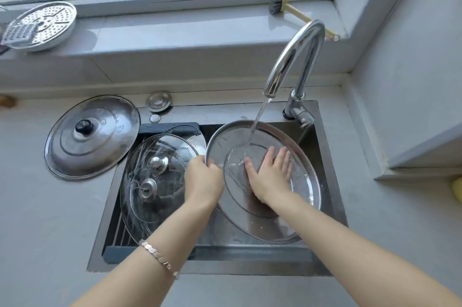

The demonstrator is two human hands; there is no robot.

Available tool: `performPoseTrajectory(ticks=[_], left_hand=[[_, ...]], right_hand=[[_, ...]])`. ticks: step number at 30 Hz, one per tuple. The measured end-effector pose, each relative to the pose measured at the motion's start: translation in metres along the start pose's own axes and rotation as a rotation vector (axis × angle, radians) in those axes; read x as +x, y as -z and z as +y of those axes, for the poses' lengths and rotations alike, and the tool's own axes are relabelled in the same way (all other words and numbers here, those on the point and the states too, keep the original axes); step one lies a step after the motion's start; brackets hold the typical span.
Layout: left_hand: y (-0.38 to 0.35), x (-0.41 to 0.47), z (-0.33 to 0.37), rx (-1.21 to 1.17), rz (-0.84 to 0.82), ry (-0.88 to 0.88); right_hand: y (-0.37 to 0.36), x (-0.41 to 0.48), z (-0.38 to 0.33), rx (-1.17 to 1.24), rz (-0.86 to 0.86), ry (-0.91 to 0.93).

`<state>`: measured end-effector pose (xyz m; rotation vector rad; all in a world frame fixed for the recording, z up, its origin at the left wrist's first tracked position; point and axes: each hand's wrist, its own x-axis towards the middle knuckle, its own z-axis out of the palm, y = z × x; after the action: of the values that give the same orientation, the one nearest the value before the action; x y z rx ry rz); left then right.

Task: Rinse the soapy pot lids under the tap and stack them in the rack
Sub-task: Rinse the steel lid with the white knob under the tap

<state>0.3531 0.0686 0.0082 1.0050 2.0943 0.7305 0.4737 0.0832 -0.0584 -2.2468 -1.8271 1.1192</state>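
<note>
Steel lid (306,176) tilted in the sink (250,266) under the running tap (292,61), left grip (203,179) pinching its 9 o'clock rim, right grip (271,176) spread flat inside: rotate the rim so water reaches everywhere, then rack (120,226) at 9 o'clock.

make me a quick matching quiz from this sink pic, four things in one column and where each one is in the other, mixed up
1 black-knob lid
2 glass lid
3 wide steel lid
4 brush

a under the tap's stream
b on the windowsill
c on the counter left of the sink
d in the rack

Pairs: 1-c, 2-d, 3-a, 4-b
</note>
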Motion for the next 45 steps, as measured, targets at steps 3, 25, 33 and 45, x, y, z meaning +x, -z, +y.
performPoseTrajectory(ticks=[3, 25, 33, 45], left_hand=[[-0.011, -0.011, 0.000, -0.025, -0.012, 0.008], [-0.005, 0.001, 0.002, -0.117, -0.023, -0.043], [0.020, 0.013, 0.018, -0.096, 0.177, -0.206], [0.021, 0.025, 0.032, -0.133, 0.399, -0.316]], right_hand=[[-0.003, 0.007, -0.023, -0.043, 0.107, 0.239], [0.018, 0.017, -0.008, -0.215, 0.125, 0.951], [0.036, 0.042, 0.022, -0.099, 0.292, 0.402], [-0.010, -0.059, -0.009, 0.223, 0.023, 0.629]])
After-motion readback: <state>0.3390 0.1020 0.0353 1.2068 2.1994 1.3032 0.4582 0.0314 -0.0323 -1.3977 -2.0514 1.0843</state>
